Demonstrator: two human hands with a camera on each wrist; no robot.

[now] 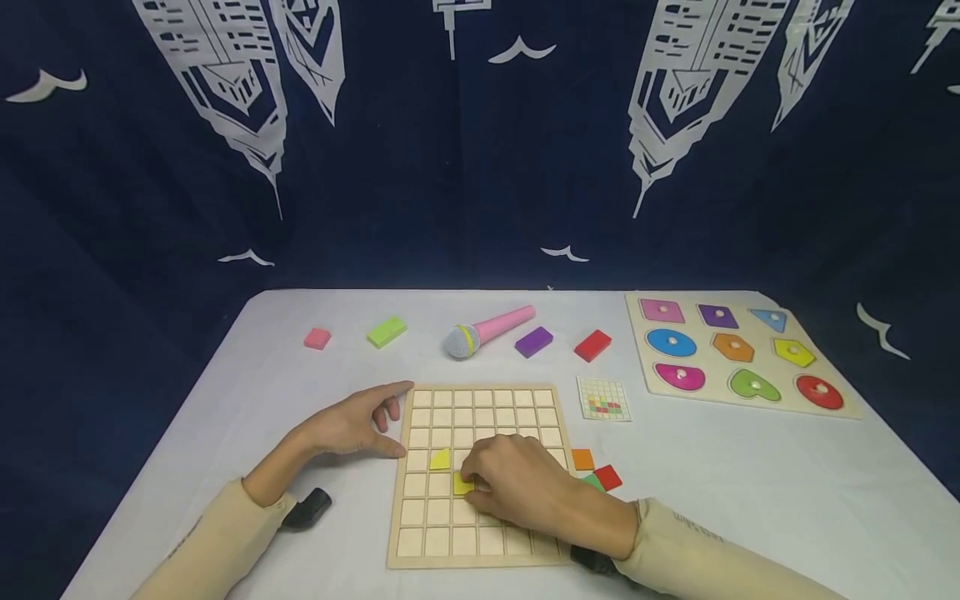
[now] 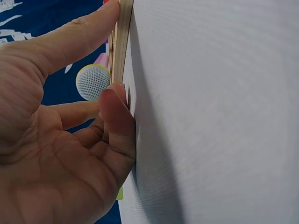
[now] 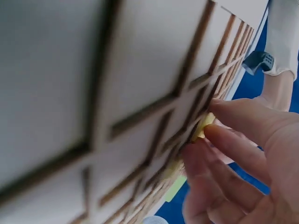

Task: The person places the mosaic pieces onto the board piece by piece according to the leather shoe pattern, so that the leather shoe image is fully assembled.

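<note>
A wooden grid board (image 1: 411,542) lies on the white table. Along its left edge my left hand (image 1: 345,423) rests with thumb and index finger spread against the wood. Over the middle of the grid, my right hand (image 1: 525,483) pinches a yellow tile (image 1: 462,484) at one of the cells; yellow (image 3: 203,126) also shows between the fingertips in the right wrist view. One row higher and to the left, another yellow tile (image 1: 439,459) sits in the grid. The right hand hides several cells behind it.
Right of the board lie an orange tile (image 1: 582,459), a red tile (image 1: 608,477) and a partly covered green tile (image 1: 593,482). A small pattern card (image 1: 604,410) is above them. Behind stand a toy microphone (image 1: 506,323), several coloured blocks and a shape puzzle (image 1: 720,395).
</note>
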